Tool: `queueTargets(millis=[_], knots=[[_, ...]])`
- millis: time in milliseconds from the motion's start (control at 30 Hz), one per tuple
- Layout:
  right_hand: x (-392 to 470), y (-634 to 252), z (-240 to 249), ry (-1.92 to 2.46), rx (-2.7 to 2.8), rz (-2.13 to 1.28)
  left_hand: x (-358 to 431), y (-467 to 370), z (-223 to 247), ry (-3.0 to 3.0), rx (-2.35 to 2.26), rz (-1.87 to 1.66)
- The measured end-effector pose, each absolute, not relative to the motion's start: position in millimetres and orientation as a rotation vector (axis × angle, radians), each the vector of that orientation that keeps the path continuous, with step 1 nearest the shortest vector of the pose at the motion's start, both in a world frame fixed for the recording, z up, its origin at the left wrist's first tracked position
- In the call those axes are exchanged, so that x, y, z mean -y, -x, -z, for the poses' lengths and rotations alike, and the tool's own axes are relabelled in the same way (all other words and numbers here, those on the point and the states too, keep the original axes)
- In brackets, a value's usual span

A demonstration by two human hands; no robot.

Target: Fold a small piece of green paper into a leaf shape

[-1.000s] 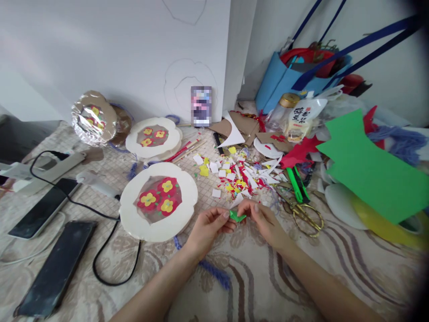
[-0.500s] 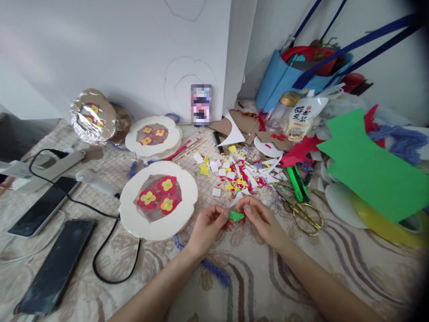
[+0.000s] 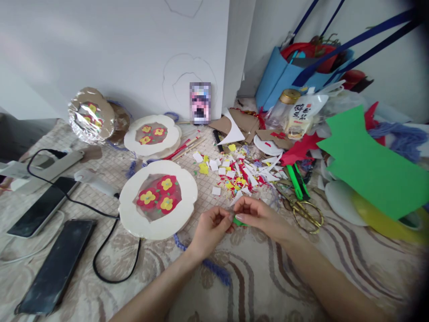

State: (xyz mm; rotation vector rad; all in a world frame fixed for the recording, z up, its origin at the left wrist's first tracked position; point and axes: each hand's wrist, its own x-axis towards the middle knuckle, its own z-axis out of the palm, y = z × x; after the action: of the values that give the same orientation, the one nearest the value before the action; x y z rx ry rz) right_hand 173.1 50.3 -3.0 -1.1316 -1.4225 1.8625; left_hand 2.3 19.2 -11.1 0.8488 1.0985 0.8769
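Near the middle of the cloth, my left hand (image 3: 214, 227) and my right hand (image 3: 258, 215) pinch a small green paper piece (image 3: 239, 221) between them. Fingers of both hands hide much of it. Left of them lies a white scalloped frame (image 3: 125, 201) with red and yellow paper flowers (image 3: 166, 183) in its clear centre. Just beyond my fingers spreads a heap of white, red and yellow paper scraps (image 3: 237, 172). Gold-handled scissors (image 3: 306, 214) rest to the right of my right hand.
A large green sheet (image 3: 378, 165) lies at the right, near a green cutter (image 3: 296, 182). Behind stand a blue bag (image 3: 273, 82) and a jar (image 3: 284, 105). A second flowered frame (image 3: 134, 141), a glue gun (image 3: 97, 183) and a black phone (image 3: 56, 266) are at the left.
My right hand has shifted slightly left and turned over the green piece, which now shows less. My left hand stays nearly in place, still pinching.
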Motion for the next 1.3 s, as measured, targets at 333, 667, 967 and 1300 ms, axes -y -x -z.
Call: queueTargets(millis=[333, 667, 967, 1300], knots=[[-51.3, -171.2, 3.7, 1.13, 1.383, -1.821, -23.2, -0.6, 11.0, -0.805, -1.039, -0.841], [-51.8, -169.5, 0.1, 1.177, 1.413, -1.748, -23.1, 0.6, 12.7, -0.773, -1.04, -0.859], [-50.7, -169.4, 2.0, 1.179, 1.351, -1.744, -22.9, 1.5, 12.3, -0.758, -0.988, -0.824], [-51.9, -171.6, 4.2, 1.155, 1.374, -1.742, -23.7, 2.2, 10.1, -0.769, -0.983, -0.819]])
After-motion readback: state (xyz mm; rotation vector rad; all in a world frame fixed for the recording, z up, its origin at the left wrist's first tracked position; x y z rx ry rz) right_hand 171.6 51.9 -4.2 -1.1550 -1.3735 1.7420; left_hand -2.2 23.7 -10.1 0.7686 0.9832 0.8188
